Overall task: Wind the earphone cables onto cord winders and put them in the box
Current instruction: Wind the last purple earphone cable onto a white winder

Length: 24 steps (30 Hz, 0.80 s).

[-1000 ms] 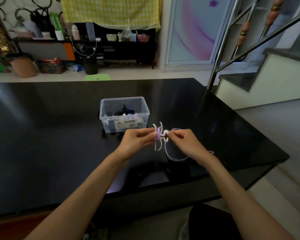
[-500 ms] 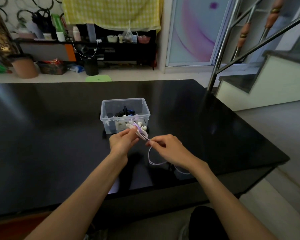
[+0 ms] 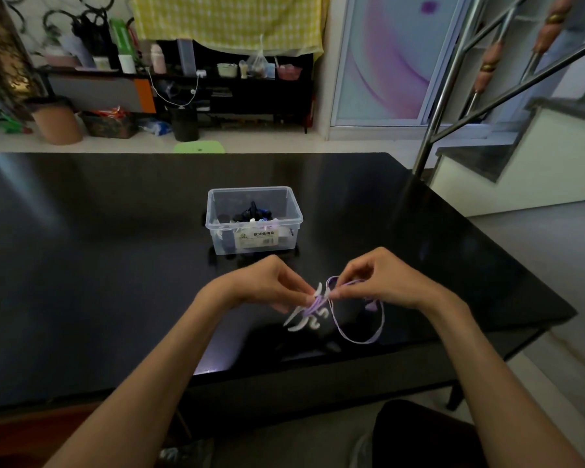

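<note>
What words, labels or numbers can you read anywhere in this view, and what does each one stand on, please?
"欧式收纳盒": on the white label stuck to the front wall of the clear plastic box on the black table.
Smaller print lower on the same label: too small to read.
Bottles and packages on the far shelf: any print is too blurred to read.
Cord winder and earphone cable in the hands: no text visible.

One head-worn wide-angle camera looks forward and down, near the hands, across the black table [image 3: 81, 265].
</note>
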Each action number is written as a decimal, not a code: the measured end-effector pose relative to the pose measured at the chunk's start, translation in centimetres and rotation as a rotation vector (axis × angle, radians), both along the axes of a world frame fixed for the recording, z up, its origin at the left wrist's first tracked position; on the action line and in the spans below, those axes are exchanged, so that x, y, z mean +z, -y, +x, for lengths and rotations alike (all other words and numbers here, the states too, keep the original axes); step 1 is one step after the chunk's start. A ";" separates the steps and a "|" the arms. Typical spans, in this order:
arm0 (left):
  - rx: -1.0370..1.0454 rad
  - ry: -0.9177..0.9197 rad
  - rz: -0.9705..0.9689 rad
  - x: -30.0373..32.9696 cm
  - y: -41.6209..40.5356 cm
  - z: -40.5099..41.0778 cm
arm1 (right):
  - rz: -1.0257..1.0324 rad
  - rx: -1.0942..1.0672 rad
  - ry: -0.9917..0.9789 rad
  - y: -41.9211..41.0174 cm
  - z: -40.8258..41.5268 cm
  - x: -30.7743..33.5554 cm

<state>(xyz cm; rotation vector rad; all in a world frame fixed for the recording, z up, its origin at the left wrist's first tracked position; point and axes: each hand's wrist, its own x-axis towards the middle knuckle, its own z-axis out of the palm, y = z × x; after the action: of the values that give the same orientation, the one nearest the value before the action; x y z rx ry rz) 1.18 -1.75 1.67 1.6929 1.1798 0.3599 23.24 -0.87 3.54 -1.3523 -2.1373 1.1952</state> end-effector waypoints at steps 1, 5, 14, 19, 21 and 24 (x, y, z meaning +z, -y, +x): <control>-0.058 -0.019 -0.024 0.1 0.2 0.1 | -0.019 0.027 0.017 0.0 0.2 0.0; -0.245 0.038 -0.174 0.9 0.9 0.2 | -0.115 0.064 -0.024 0.0 1.1 -0.1; 0.080 0.590 -0.096 1.4 0.8 1.0 | -0.243 -0.061 -0.231 0.0 0.1 -0.9; 0.214 0.835 -0.056 1.6 0.5 2.1 | -0.309 -0.020 -0.196 -0.1 -1.3 -1.9; 0.272 0.958 -0.076 2.4 0.3 1.9 | -0.301 0.039 -0.103 -0.1 -1.3 -2.5; 0.450 1.060 -0.062 2.5 -0.1 0.8 | -0.239 0.005 -0.035 -0.7 -0.5 -2.8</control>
<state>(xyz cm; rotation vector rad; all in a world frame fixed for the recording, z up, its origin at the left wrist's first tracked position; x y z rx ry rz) 1.94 -1.61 4.21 0.8942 0.7073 1.2884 22.70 -0.16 0.74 -1.4105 -2.0257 1.5044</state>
